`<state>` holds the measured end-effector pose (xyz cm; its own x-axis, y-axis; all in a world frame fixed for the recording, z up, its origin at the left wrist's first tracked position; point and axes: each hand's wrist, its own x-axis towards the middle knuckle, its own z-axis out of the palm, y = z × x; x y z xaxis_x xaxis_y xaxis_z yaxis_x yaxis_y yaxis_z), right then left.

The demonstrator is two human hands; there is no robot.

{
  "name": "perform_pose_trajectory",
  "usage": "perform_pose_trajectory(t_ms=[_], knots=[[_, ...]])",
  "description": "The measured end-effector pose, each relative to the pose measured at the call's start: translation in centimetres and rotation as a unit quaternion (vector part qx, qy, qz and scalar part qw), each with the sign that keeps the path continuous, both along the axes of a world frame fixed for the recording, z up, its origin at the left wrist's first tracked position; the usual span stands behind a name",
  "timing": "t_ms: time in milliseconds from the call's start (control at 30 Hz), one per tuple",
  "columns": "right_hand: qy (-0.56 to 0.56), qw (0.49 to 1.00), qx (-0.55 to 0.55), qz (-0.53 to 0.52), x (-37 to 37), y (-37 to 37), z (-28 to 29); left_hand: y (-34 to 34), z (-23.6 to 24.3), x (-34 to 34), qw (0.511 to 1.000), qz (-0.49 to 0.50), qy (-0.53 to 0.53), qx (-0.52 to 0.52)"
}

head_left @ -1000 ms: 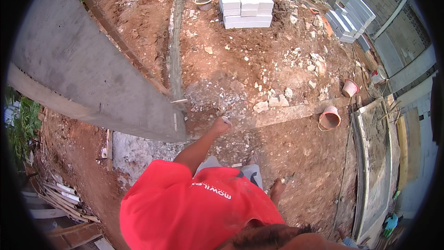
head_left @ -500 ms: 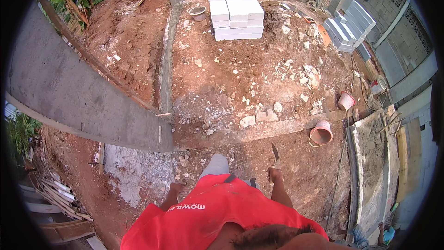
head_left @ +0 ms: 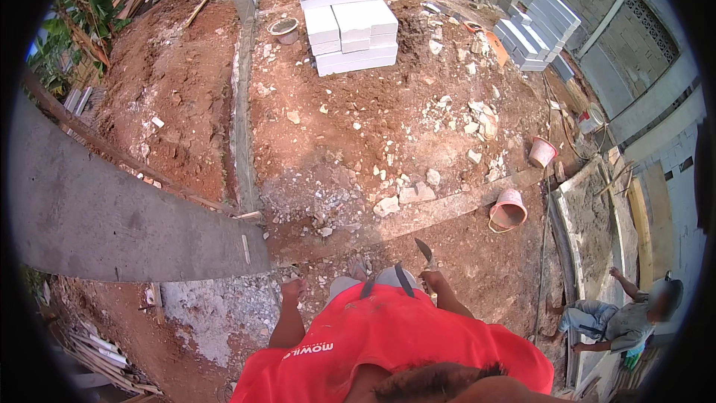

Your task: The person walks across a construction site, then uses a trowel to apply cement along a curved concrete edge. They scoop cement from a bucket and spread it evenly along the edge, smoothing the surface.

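Note:
My left hand (head_left: 293,289) hangs open and loose beside my body in the lower middle, near the end of the grey concrete panel (head_left: 127,209); I see nothing in it. My right hand (head_left: 434,280) is closed on the handle of a trowel (head_left: 422,248), its dark metal blade pointing forward above the reddish dirt (head_left: 470,269). My feet show faintly below a pale band that crosses the ground in front of me. A pink bucket (head_left: 508,211) lies forward and right of my right hand.
White blocks are stacked ahead (head_left: 354,33) and at right (head_left: 537,33). A second pink bucket (head_left: 542,151), a basin (head_left: 283,30), rubble and a low concrete strip (head_left: 244,119) lie ahead. A co-worker (head_left: 619,321) is at lower right beside concrete slabs. Pipes and boards lie lower left.
My left hand has come back from a forward reach to my side. The trowel in my right hand has swung forward. The view has shifted, and a co-worker has appeared at lower right.

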<state>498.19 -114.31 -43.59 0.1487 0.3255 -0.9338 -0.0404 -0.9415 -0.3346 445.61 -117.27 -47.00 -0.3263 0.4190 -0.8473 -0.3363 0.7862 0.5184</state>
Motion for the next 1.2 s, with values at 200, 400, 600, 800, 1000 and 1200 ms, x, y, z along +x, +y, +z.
perform_pose_trajectory(t_ms=[200,400,600,800,1000,1200], knots=[[-0.058,0.991,0.106,-0.054,-0.4,5.6,0.6,12.0,4.4,-1.5,0.985,-0.005,0.058,0.163],[-0.052,0.992,0.118,0.008,-2.1,11.3,1.9,10.9,0.5,-5.0,0.976,0.035,0.154,0.153],[-0.063,0.997,0.053,0.008,1.0,14.3,-2.1,2.5,-4.1,-2.7,0.989,0.088,-0.095,0.071],[0.005,0.997,0.074,-0.037,3.3,21.5,-5.0,1.3,-3.4,4.5,0.992,0.100,-0.069,-0.043],[0.028,0.997,0.068,0.013,2.8,30.4,-2.6,14.5,3.9,6.6,0.997,0.000,0.040,0.070],[0.050,0.993,0.056,0.086,3.0,37.8,-2.3,35.2,34.3,13.3,0.882,-0.246,-0.057,0.397]])
